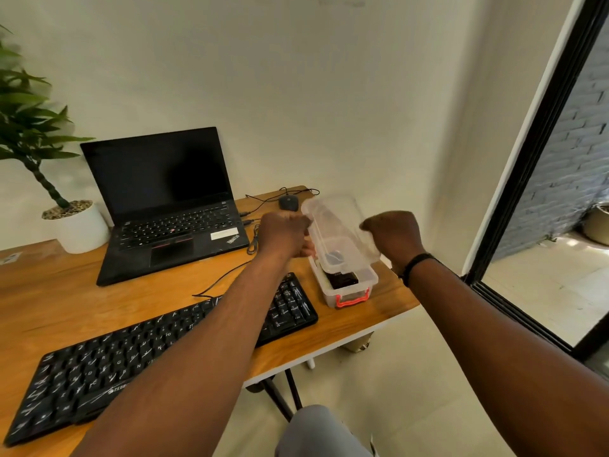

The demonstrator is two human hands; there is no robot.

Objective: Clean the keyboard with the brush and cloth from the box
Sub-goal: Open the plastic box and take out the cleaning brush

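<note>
Keyboard (158, 354), black and wired, lies nearest along the front edge of the wooden desk (66, 298), with nothing touching its keys; the left forearm passes above its right end. Just beyond that end, at the desk's right corner, sits the clear plastic box (346, 288) with its red latch (352, 301) facing forward and something dark inside, too hidden to tell as brush or cloth. Both hands are up over it, tilting the clear lid (336, 229) clear of the box: the left hand (285, 234) curls its fingers round the lid's left edge, and the right hand (393, 234), a dark band at its wrist, grips the right edge with fingers folded under. Farther back stand an open black laptop (164, 199) with a dark screen, a wired mouse (288, 202) and a potted plant (39, 179) by the wall. By my reading, the task is barely begun: the box is being opened, while taking out the tools, brushing and wiping all remain
</note>
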